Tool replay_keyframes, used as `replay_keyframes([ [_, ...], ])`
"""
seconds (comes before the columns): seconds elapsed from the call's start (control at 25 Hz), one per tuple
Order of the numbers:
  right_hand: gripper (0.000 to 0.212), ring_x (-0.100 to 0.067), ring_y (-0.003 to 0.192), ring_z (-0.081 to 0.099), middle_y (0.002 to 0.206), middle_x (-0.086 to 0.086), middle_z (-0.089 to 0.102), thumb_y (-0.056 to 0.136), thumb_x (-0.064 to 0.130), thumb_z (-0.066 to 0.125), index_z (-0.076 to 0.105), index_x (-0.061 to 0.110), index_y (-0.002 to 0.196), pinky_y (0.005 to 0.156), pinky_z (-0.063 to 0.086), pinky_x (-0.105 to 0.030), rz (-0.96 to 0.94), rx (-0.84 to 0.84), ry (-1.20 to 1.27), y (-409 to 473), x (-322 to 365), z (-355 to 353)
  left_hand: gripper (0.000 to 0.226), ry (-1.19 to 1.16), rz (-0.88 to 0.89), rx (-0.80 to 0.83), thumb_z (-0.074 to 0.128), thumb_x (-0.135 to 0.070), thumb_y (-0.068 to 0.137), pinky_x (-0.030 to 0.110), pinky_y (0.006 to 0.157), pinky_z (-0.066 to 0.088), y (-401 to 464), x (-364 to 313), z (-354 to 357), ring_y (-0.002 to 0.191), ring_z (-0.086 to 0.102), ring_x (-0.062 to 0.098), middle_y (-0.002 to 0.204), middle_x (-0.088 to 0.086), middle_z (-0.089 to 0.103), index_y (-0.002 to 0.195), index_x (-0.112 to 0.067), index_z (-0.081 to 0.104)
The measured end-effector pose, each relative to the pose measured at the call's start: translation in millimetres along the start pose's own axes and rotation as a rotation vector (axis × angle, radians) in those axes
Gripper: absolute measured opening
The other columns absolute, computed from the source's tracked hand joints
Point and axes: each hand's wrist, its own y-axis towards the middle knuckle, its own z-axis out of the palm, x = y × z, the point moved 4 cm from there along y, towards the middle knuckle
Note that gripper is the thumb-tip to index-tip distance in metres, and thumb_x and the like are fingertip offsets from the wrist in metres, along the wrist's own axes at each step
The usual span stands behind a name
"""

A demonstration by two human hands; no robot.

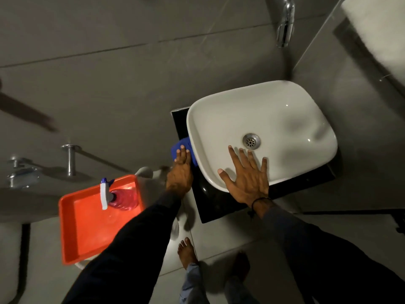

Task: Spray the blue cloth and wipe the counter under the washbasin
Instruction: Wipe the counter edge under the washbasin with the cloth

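Observation:
A white washbasin (274, 119) stands on a black counter (214, 202). My left hand (179, 172) presses the blue cloth (183, 144) flat onto the counter's left strip, beside the basin's left wall. Part of the cloth is hidden under my fingers and the basin's overhang. My right hand (247, 174) lies flat with fingers spread on the basin's near rim, reaching into the bowl below the drain (251, 140). The spray bottle (118, 197), with pink liquid and a white and blue trigger head, lies in an orange tray (87, 229) to the left.
A chrome tap (285, 25) hangs over the basin from the grey tiled wall. Chrome fittings (70, 159) project from the wall at left. The tray rests on a white fixture (153, 183). My bare feet (186, 253) stand on the tiled floor below.

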Motion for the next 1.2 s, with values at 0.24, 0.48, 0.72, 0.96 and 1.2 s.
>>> replay_keyframes([
  [0.24, 0.081, -0.032, 0.155, 0.020, 0.167, -0.004, 0.022, 0.087, 0.076, 0.021, -0.002, 0.041, 0.156, 0.121, 0.007, -0.066, -0.028, 0.053, 0.030, -1, 0, -4, 0.082, -0.043, -0.059, 0.019, 0.047, -0.014, 0.102, 0.041, 0.128, 0.031, -101, -24, 58, 0.162, -0.007, 0.025, 0.173, 0.003, -0.017, 0.165, -0.018, -0.006],
  [0.48, 0.074, -0.032, 0.156, 0.012, 0.168, -0.006, 0.016, 0.094, 0.068, 0.026, -0.005, 0.042, 0.157, 0.123, 0.003, -0.063, -0.065, 0.130, 0.053, -7, -1, -10, 0.073, 0.054, -0.081, -0.031, 0.038, -0.006, 0.104, 0.037, 0.132, 0.003, -163, -54, 94, 0.162, -0.008, 0.024, 0.174, 0.007, -0.011, 0.165, -0.015, -0.001],
  [0.72, 0.058, -0.026, 0.130, 0.051, 0.140, -0.005, 0.058, 0.092, 0.054, 0.048, 0.046, 0.023, 0.141, 0.112, 0.034, -0.044, -0.170, -0.255, 0.315, -52, -9, -45, 0.072, 0.091, 0.022, 0.036, 0.036, -0.004, 0.103, 0.034, 0.131, 0.000, -178, -61, 86, 0.162, -0.007, 0.023, 0.174, 0.005, -0.009, 0.165, -0.015, 0.001],
  [0.96, 0.021, -0.023, 0.096, 0.060, 0.104, 0.002, 0.064, 0.094, 0.035, 0.051, 0.063, 0.021, 0.105, 0.084, 0.044, -0.036, -0.272, -0.268, 0.295, -132, -5, -9, 0.068, 0.075, 0.134, 0.000, 0.040, -0.009, 0.103, 0.035, 0.133, 0.010, -174, -18, 38, 0.163, 0.005, 0.022, 0.174, 0.004, 0.004, 0.165, -0.014, 0.011],
  [1.2, 0.067, -0.031, 0.153, 0.025, 0.162, -0.017, 0.030, 0.098, 0.033, 0.046, 0.028, 0.003, 0.155, 0.127, 0.017, -0.045, -0.296, 0.091, 0.086, -146, 68, 66, 0.064, 0.114, 0.309, -0.109, 0.030, -0.033, 0.110, 0.039, 0.133, 0.001, -119, -22, -33, 0.162, -0.007, 0.026, 0.174, 0.007, -0.006, 0.165, -0.012, 0.005],
])
